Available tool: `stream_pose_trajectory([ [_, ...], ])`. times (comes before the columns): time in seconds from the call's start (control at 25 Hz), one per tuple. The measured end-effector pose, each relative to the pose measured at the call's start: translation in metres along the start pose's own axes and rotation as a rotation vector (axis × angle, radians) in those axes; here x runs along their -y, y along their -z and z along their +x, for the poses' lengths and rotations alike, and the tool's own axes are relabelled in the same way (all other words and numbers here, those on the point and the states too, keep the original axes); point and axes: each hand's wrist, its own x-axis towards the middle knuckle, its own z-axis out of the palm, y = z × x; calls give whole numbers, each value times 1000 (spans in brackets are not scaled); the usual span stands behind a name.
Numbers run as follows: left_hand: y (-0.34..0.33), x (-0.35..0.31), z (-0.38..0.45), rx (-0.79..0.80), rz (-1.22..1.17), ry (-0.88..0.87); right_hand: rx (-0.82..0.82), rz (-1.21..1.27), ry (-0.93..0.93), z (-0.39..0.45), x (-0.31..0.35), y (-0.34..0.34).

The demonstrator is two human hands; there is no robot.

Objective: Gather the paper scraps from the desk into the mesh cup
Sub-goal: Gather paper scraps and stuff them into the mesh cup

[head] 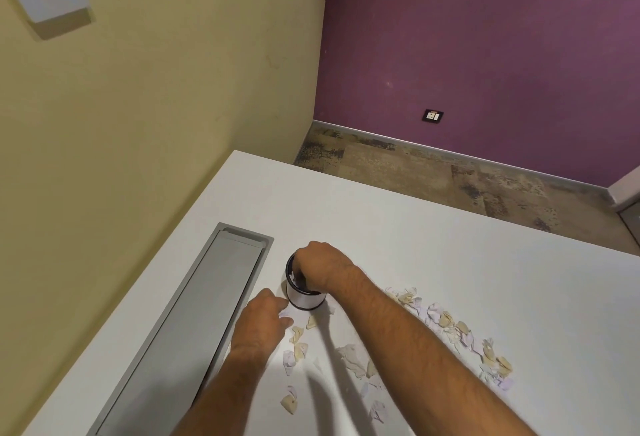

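The mesh cup (304, 298) stands upright on the white desk (433, 245), its dark rim showing and its side looking pale. My right hand (322, 267) is curled over the cup's mouth with the fingertips dipped inside, where a bit of white paper shows. What those fingers hold is hidden. My left hand (261, 319) rests just left of the cup's base, fingertips pinched on a pale paper scrap (286, 313). More crumpled cream and lilac scraps (298, 349) lie in front of the cup. A long curved trail of scraps (464, 331) runs off to the right.
A long grey recessed cable tray (194, 324) runs along the desk's left side, next to the yellow wall. The desk's far edge (415, 193) drops to a patterned floor and a purple wall with a socket (433, 116).
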Motion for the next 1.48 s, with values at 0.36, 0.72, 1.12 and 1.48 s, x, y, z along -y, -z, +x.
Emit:
stream_pose_trajectory([
  [0.36,-8,-1,-20,13,29,-64,-491,426,-315,-59,-67,-38],
  [0.72,-23,-6,-44,109,215,-285,-197,324,-152,-78,-31,-131],
  [1.12,-13,0,-58,225,187,-325,-400,475,-204,-130,-44,-141],
  [1.48,-30,-22,-61,332,303,-281,-28,361,-195,-119,-42,-138],
])
